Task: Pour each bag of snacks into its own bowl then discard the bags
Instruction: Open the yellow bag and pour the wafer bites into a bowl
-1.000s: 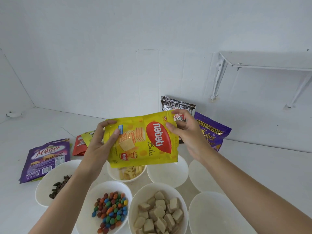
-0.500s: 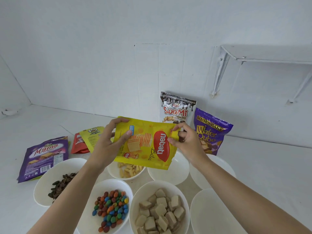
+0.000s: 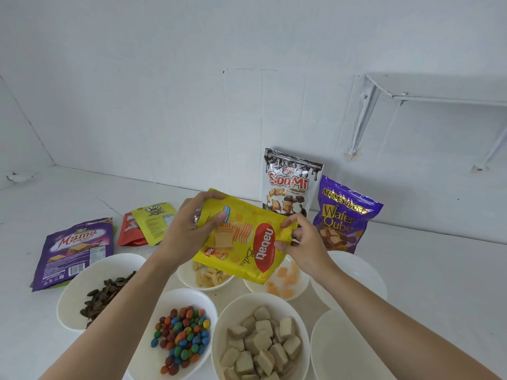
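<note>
Both hands hold a yellow Nabati Bites bag (image 3: pixel 241 242), tilted with its right end down over a white bowl (image 3: pixel 299 286). Orange wafer bites lie in that bowl below the bag's lower corner. My left hand (image 3: pixel 189 231) grips the bag's upper left end. My right hand (image 3: pixel 301 242) pinches the bag's right edge. Two full bags stand against the wall behind: a Soomi bag (image 3: pixel 290 182) and a purple Wafer Qube bag (image 3: pixel 345 215).
Other white bowls hold dark seeds (image 3: pixel 104 292), coloured candies (image 3: pixel 181 335), pale wafer cubes (image 3: pixel 260 344) and stick snacks (image 3: pixel 208 275). Two bowls (image 3: pixel 356 275) at right hold nothing. A purple Mama bag (image 3: pixel 74 250) and a red-and-yellow bag (image 3: pixel 148 223) lie flat at left. A wall shelf (image 3: pixel 439 89) hangs upper right.
The bag has dropped lower and tilted with its right end down. Orange wafer bites now lie in the bowl beneath it, which held nothing before.
</note>
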{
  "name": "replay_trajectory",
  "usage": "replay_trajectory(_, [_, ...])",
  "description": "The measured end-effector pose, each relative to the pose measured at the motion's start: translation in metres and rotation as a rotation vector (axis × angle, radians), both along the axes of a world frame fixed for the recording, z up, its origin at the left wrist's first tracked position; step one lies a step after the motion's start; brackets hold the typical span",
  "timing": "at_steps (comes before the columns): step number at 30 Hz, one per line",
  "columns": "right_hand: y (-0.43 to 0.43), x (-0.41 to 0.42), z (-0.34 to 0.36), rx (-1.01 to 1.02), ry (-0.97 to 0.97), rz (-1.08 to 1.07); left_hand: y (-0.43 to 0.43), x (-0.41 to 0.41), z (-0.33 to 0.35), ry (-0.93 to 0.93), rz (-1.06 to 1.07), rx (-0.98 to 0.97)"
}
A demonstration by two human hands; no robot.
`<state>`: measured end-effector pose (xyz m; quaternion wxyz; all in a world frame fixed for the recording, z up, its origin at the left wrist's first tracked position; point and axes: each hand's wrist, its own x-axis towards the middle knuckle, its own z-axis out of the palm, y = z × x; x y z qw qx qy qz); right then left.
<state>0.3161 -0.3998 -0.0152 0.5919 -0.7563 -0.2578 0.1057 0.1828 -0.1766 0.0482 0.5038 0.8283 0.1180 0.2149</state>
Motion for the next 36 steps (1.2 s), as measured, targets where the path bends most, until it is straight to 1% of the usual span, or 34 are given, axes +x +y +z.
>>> replay_trajectory(5, [0.004,0.000,0.007,0.085,0.021,-0.002,-0.001,-0.001,0.015,-0.038,0.017,0.005])
replay_trajectory(10, [0.007,-0.006,0.018,0.250,0.051,0.012,-0.003,-0.002,0.039,-0.123,0.037,0.131])
replay_trajectory(13, [0.009,-0.007,0.017,0.310,0.080,-0.005,-0.009,-0.001,0.053,-0.161,0.013,0.206])
replay_trajectory(16, [0.009,-0.007,0.011,0.302,0.115,-0.030,-0.013,0.001,0.058,-0.119,-0.032,0.223])
replay_trajectory(23, [0.002,-0.008,-0.006,0.136,0.128,-0.102,-0.026,0.010,0.049,-0.005,-0.090,0.229])
replay_trajectory(27, [0.000,-0.006,-0.011,0.033,0.136,-0.118,-0.032,0.014,0.044,-0.008,-0.081,0.228])
replay_trajectory(31, [0.000,-0.006,-0.008,0.086,0.165,-0.108,-0.037,0.016,0.053,-0.071,-0.056,0.249])
replay_trajectory(36, [0.001,-0.012,0.006,0.264,0.160,-0.105,-0.040,0.011,0.074,-0.164,-0.043,0.277])
